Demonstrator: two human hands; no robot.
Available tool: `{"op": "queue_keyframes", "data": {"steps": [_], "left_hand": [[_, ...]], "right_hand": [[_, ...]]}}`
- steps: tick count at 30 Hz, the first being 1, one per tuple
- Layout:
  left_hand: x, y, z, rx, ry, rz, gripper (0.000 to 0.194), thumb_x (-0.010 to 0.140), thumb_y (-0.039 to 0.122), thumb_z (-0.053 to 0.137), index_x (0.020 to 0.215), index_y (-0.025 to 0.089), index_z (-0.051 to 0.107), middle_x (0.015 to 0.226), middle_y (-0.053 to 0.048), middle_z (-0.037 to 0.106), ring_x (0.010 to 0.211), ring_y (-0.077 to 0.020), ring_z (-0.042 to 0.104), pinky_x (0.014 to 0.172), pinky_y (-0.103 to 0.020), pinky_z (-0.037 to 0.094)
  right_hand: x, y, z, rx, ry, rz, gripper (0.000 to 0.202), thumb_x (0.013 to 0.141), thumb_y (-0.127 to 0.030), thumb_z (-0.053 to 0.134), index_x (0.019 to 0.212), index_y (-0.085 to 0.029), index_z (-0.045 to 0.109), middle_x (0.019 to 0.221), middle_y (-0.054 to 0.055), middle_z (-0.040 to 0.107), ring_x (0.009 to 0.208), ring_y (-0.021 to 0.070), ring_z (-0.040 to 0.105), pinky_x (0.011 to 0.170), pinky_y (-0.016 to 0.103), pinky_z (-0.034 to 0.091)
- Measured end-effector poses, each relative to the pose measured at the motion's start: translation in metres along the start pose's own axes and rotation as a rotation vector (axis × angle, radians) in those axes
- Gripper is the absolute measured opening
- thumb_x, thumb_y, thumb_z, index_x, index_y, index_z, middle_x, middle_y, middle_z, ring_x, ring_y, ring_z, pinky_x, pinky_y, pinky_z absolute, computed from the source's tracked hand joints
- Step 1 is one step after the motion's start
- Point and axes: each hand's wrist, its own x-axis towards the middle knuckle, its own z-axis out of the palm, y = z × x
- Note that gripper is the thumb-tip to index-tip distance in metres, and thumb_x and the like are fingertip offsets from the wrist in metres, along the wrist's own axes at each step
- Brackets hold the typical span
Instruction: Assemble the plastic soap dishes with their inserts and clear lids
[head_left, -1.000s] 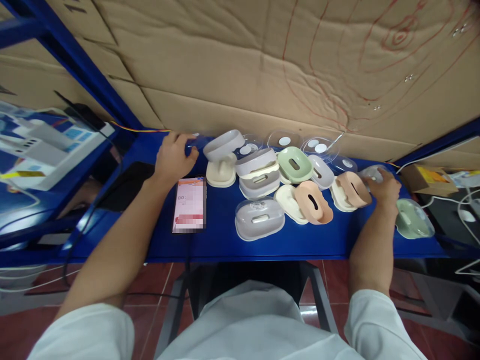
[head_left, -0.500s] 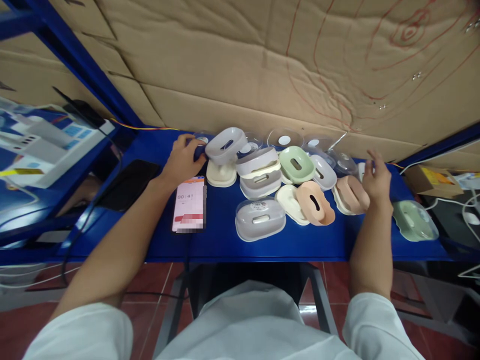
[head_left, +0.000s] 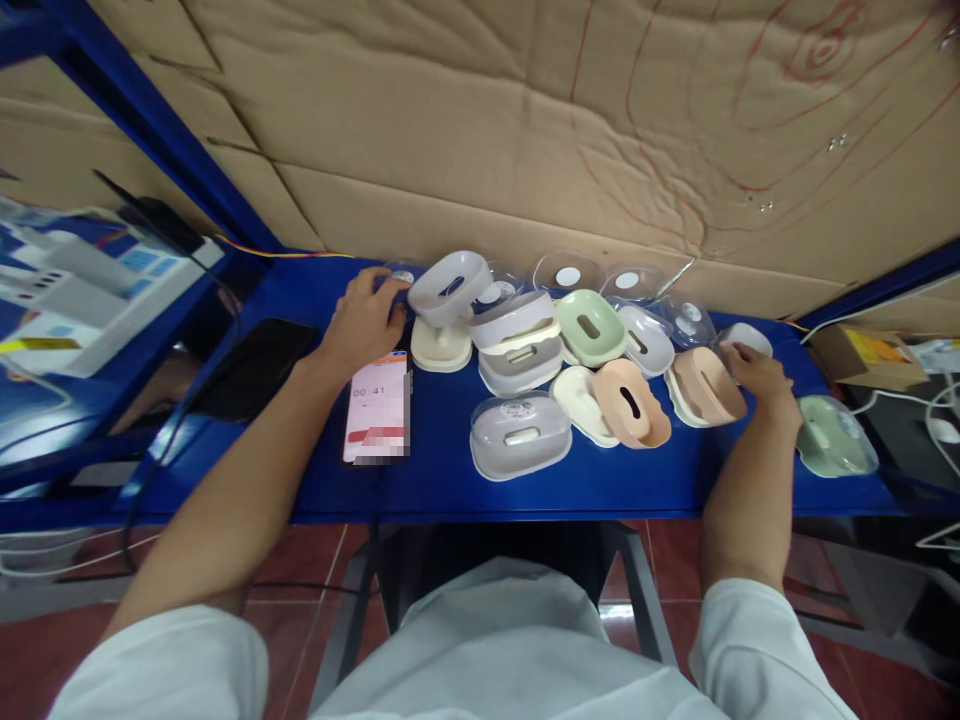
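Note:
My left hand (head_left: 367, 318) rests on the table with fingers bent and thumb apart, holding nothing visible. Its fingertips are beside a clear lid (head_left: 401, 272) and a grey soap dish tray (head_left: 450, 285) propped on a cream base (head_left: 441, 348). Low over the right side, my right hand (head_left: 761, 375) reaches inward with fingers stretched out. Those fingertips are at the right edge of a pink soap dish tray (head_left: 709, 383), in front of a pale dish piece (head_left: 748, 340); contact is unclear. Between the hands lie a green tray (head_left: 592, 328), another pink tray (head_left: 631, 408) and a lidded grey soap dish (head_left: 520, 438).
A phone (head_left: 377, 410) showing a timer lies in front of my left hand, and a black phone-like slab (head_left: 251, 370) lies farther left. Clear lids (head_left: 568, 275) lean along the cardboard wall (head_left: 450, 130). A lidded green soap dish (head_left: 836, 437) sits at the right end.
My right hand has come down from a raised, spread pose, its fingers now pointing left at the pink tray's edge. The left hand has barely moved.

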Motion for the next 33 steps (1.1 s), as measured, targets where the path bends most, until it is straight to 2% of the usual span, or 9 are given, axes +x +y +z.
{"op": "queue_keyframes", "data": {"steps": [4,11,15,19,22,26,28,31,33], "left_hand": [[-0.002,0.005,-0.003,0.056,-0.005,-0.001,0.046,0.101,0.024,0.048,0.146,0.02,0.058,0.155,-0.016,0.048,0.138,-0.0347,0.05,0.108,-0.052,0.049],[-0.002,0.006,-0.004,0.05,0.003,0.015,0.041,0.103,0.021,0.05,0.143,0.016,0.057,0.151,-0.014,0.051,0.129,-0.0296,0.052,0.106,-0.046,0.047],[-0.002,0.006,-0.004,0.077,0.005,0.02,0.041,0.102,0.02,0.05,0.143,0.018,0.058,0.152,-0.015,0.051,0.131,-0.0318,0.052,0.105,-0.048,0.049],[-0.002,0.007,-0.004,0.101,-0.011,0.01,0.043,0.102,0.022,0.049,0.144,0.019,0.058,0.154,-0.015,0.049,0.135,-0.034,0.052,0.105,-0.05,0.05],[-0.002,0.008,-0.005,0.11,-0.008,0.01,0.043,0.103,0.023,0.048,0.146,0.019,0.057,0.154,-0.015,0.05,0.136,-0.0339,0.053,0.106,-0.05,0.05],[-0.003,0.013,-0.009,0.125,0.016,-0.009,0.048,0.101,0.023,0.048,0.148,0.02,0.057,0.153,-0.017,0.051,0.138,-0.0361,0.054,0.107,-0.051,0.051],[-0.003,0.016,-0.011,0.124,0.033,-0.005,0.049,0.101,0.023,0.047,0.149,0.02,0.056,0.153,-0.017,0.052,0.138,-0.0364,0.054,0.107,-0.052,0.051],[-0.005,0.021,-0.013,0.126,0.055,0.007,0.048,0.102,0.024,0.047,0.148,0.02,0.057,0.154,-0.017,0.051,0.138,-0.0365,0.054,0.108,-0.053,0.05],[-0.005,0.023,-0.013,0.127,0.047,0.013,0.048,0.101,0.023,0.048,0.148,0.019,0.057,0.155,-0.017,0.051,0.137,-0.0366,0.054,0.108,-0.053,0.05]], "right_hand": [[-0.007,-0.01,-0.004,0.06,-0.038,0.057,0.067,0.101,-0.062,0.053,0.156,-0.025,0.055,0.155,0.025,0.057,0.142,0.0416,0.05,0.114,0.064,0.036],[-0.026,-0.039,-0.023,0.177,0.189,0.021,0.065,0.111,-0.051,0.029,0.161,-0.012,0.047,0.147,0.03,0.062,0.141,0.0403,0.055,0.113,0.062,0.039],[-0.04,-0.064,-0.031,0.31,0.278,-0.374,0.054,0.106,-0.048,0.052,0.154,-0.024,0.058,0.158,0.014,0.058,0.148,0.0238,0.051,0.122,0.039,0.038],[-0.044,-0.069,-0.037,0.415,0.389,-0.588,0.052,0.102,-0.054,0.059,0.143,-0.023,0.067,0.162,0.014,0.053,0.151,0.0255,0.048,0.126,0.045,0.035],[-0.047,-0.044,-0.038,0.4,0.482,-0.472,0.051,0.106,-0.049,0.047,0.143,-0.021,0.067,0.152,0.017,0.063,0.145,0.0255,0.055,0.122,0.046,0.04],[-0.074,0.024,-0.019,0.171,0.644,-0.051,0.052,0.1,-0.055,0.05,0.14,-0.028,0.07,0.153,0.017,0.062,0.141,0.0436,0.054,0.112,0.073,0.036],[-0.095,0.06,-0.001,0.114,0.605,0.153,0.059,0.096,-0.062,0.05,0.146,-0.033,0.065,0.158,0.019,0.055,0.143,0.051,0.048,0.105,0.082,0.032],[-0.122,0.098,0.023,0.056,0.397,0.155,0.064,0.092,-0.067,0.05,0.148,-0.039,0.062,0.16,0.019,0.053,0.143,0.0556,0.044,0.099,0.084,0.03],[-0.131,0.108,0.031,0.014,0.406,0.041,0.06,0.092,-0.067,0.05,0.145,-0.043,0.064,0.158,0.014,0.056,0.14,0.0528,0.047,0.098,0.08,0.035]]}}
